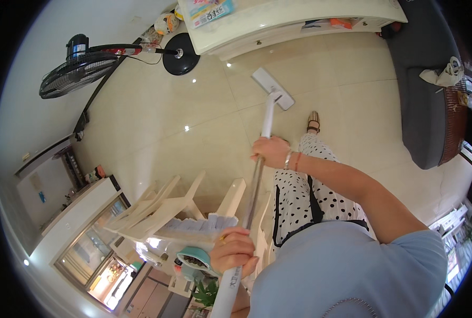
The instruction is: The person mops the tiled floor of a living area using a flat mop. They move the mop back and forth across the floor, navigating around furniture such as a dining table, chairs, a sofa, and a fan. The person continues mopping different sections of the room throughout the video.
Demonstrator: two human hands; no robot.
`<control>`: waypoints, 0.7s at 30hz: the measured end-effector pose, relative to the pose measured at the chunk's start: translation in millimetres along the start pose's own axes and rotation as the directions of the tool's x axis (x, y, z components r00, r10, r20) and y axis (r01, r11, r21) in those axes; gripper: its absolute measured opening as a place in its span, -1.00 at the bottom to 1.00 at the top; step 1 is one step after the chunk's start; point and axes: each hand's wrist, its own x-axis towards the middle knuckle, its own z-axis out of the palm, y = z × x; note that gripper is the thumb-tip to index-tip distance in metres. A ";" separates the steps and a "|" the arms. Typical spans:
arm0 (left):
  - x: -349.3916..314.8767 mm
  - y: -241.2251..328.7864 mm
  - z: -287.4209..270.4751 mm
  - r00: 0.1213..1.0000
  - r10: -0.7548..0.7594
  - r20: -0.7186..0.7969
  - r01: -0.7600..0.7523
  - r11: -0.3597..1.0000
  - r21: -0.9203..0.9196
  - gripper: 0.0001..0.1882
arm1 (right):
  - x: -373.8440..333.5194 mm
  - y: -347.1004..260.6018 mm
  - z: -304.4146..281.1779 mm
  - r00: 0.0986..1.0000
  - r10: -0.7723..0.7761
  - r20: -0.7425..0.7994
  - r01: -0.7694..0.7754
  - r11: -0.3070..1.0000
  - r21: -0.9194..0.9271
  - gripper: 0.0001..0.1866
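Note:
A flat floor mop with a long white and silver pole slants across the middle of the view. Low on the pole, my right hand is wrapped round the white part, a bracelet at its wrist. Nearer my body, my left hand grips the upper part of the pole, with a ring on one finger. The mop's white rectangular head lies flat on the tiled floor, ahead of my foot.
A black standing fan with a round base is at the far left. A white cabinet stands ahead, a grey sofa at the right. Pale wooden chairs crowd my left, beside a teal container and a green plant.

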 end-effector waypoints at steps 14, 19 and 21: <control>27.0 -111.6 129.5 0.986 0.094 0.139 -0.035 0.925 -0.379 -0.74 | -137.1 165.7 -63.9 0.849 0.440 -0.293 -0.477 0.877 -0.065 -0.80; -9.6 -116.7 68.1 0.995 -0.032 0.092 0.068 0.905 -0.420 -0.79 | -102.9 142.1 -10.5 0.915 0.365 -0.171 -0.391 0.908 -0.153 -0.82; -21.9 -108.8 16.4 0.992 -0.098 0.081 0.121 0.923 -0.366 -0.80 | -72.1 116.2 23.4 0.928 0.353 -0.117 -0.368 0.916 -0.159 -0.80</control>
